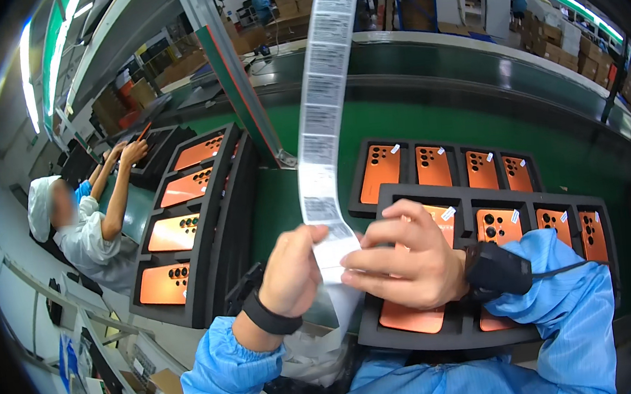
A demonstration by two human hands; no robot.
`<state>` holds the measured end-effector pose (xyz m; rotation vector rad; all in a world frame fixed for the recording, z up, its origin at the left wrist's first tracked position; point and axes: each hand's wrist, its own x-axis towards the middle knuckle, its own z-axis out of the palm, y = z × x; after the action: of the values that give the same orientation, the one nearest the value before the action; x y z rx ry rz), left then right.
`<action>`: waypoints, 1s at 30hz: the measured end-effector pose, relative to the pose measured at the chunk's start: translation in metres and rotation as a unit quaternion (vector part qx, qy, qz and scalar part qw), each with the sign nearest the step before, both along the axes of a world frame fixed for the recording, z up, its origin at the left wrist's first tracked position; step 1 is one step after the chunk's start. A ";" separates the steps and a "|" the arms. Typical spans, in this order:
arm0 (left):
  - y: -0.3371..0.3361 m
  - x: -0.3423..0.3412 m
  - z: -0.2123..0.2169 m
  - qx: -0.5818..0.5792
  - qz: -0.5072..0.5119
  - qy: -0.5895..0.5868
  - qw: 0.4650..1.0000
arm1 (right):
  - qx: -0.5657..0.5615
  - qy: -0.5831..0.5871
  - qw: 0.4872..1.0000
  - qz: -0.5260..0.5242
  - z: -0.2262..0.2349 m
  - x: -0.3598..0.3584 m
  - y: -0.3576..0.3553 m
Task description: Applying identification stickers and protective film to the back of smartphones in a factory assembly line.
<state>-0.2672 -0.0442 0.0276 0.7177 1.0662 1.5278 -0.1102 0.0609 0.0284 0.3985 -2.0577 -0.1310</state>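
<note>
A long white strip of printed labels hangs down in front of me, its lower end bent and folded at my hands. My left hand pinches the strip's left edge between thumb and fingers. From the right, my right hand has its fingertips closed at the strip's right edge, and the other fingers are curled. Below the right hand lies a black foam tray of orange phones, backs up. Some phones there bear a small white tab. My right hand and sleeve cover part of this tray.
Another black tray of orange phones sits behind the near one on the green bench. Stacked trays with phones stand to the left. A metal post rises beyond them. At far left, a person in a white cap handles something dark.
</note>
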 end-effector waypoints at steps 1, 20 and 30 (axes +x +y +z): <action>0.008 -0.010 -0.002 0.005 0.004 -0.032 0.999 | -0.067 -0.002 0.997 0.032 0.011 0.002 0.001; 0.123 0.054 0.028 0.089 -0.230 0.683 0.687 | -0.244 0.004 0.956 -0.160 0.043 0.112 0.047; 0.130 0.073 0.003 0.148 -0.176 0.786 0.573 | -0.268 -0.006 0.952 -0.147 0.037 0.115 0.054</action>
<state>-0.1942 0.0855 0.0308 2.5912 1.6534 0.3172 0.0047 0.1150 0.0653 -0.2448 -2.0533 0.2521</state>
